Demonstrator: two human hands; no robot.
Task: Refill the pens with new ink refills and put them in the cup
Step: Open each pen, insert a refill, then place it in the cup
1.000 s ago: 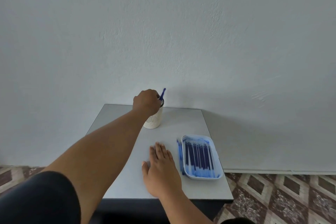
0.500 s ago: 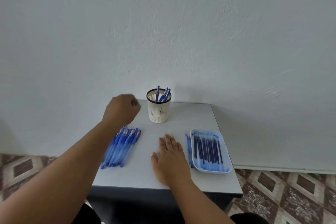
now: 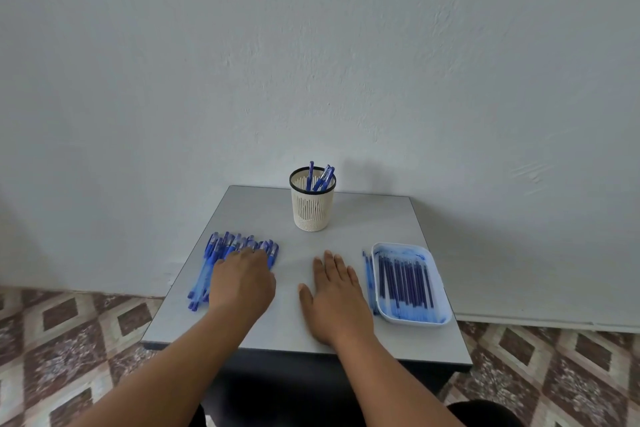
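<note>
A cream slotted cup (image 3: 312, 208) with a black rim stands at the back middle of the grey table (image 3: 349, 229) and holds three blue pens (image 3: 320, 177). Several blue pens (image 3: 221, 253) lie in a row at the left. My left hand (image 3: 242, 282) lies over the right part of that row, fingers bent down onto the pens; whether it grips one is hidden. Flat on the table near the front, my right hand (image 3: 337, 298) has its fingers straight. A white tray (image 3: 438, 288) of several dark blue refills (image 3: 403, 282) sits at the right.
A few thin blue refills (image 3: 369, 277) lie on the table just left of the tray. A plain wall rises directly behind the table. Patterned floor tiles (image 3: 69, 329) show on both sides, and the table's front edge is close to my body.
My left hand left the cup, where it dropped a pen, and came back down onto the row of pens at the left. My right hand stayed flat.
</note>
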